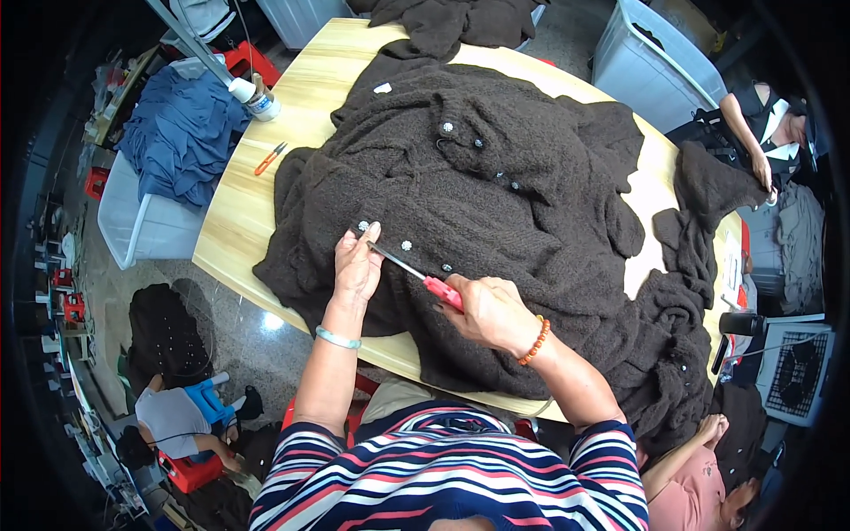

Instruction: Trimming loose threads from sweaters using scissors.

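Observation:
Dark brown knit garments (513, 221) lie heaped over the table in front of me. Along the near part of the cloth runs a row of shiny buttons: one button (363, 227) at my left fingertips, another button (406, 245) to its right, and a third further right. My left hand (356, 265) is closed, pinching the garment by the first button. In my right hand (491, 311) is a red-handled screwdriver (441, 289), its thin metal shaft pointing left. The shaft's tip meets my left fingers, which hide exactly what it touches.
Orange thread snips (270, 159) and a white bottle (263, 106) rest on the wooden table (232, 211) at left. Beside it a bin (124, 221) holds blue cloth. Another bin (655, 66) stands far right. Co-workers sit at right and lower left; one person's hand (763, 173) holds brown cloth.

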Demonstrator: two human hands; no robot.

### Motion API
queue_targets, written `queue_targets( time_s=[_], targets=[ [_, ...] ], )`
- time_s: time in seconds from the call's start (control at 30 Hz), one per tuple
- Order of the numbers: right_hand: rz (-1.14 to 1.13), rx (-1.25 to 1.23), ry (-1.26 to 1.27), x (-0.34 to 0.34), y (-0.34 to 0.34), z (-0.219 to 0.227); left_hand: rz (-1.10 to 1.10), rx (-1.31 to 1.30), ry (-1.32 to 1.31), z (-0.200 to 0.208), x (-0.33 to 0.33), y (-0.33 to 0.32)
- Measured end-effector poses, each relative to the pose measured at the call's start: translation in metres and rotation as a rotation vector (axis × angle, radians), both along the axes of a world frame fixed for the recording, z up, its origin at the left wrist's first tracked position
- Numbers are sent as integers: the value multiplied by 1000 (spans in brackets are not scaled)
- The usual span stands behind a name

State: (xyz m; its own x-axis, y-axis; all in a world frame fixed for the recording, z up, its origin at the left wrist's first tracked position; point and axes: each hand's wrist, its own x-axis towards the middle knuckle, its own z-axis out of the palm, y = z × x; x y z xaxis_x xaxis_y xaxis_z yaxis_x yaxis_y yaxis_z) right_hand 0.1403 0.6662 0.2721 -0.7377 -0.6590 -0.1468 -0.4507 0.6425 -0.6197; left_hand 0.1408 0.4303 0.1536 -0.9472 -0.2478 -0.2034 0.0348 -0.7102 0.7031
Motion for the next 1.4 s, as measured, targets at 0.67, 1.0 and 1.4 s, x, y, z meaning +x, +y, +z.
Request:
queue_targets(
  time_s=[0.67, 1.0, 1.4],
  targets=[
    [-181, 55, -57, 34, 56, 1, -113, 72, -210, 21, -1, 27],
    [-108, -1, 15, 11, 0, -3, -165, 18, -103, -4, 9, 23],
    [-101, 125, -15, 38, 52, 3, -124, 119, -181, 5, 12, 22]
  ],
)
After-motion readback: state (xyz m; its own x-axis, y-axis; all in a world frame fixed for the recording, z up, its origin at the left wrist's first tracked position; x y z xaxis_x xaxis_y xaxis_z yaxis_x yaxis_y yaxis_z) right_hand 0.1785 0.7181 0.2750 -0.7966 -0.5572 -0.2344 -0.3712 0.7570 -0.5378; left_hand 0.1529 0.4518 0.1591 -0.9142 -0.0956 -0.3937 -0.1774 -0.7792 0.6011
